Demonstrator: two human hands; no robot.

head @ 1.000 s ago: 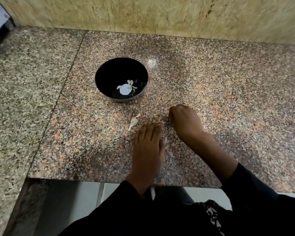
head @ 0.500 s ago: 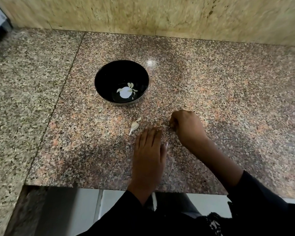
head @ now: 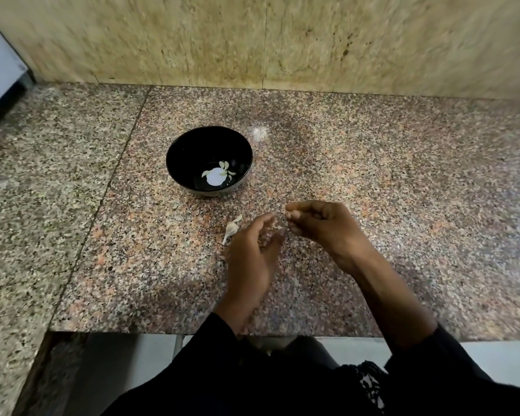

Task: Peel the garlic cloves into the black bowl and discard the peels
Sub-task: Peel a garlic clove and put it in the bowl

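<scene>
Black bowl [head: 177, 159] upright holding peeled cloves [head: 224, 169], peel [head: 230, 228] beside it

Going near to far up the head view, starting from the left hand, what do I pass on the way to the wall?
Left hand → garlic piece on the counter → black bowl with peeled cloves inside → bare granite counter → tiled wall.

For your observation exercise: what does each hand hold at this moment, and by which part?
The right hand has its fingertips pinched together, but what they hold is too blurred to tell. The left hand holds nothing.
</scene>
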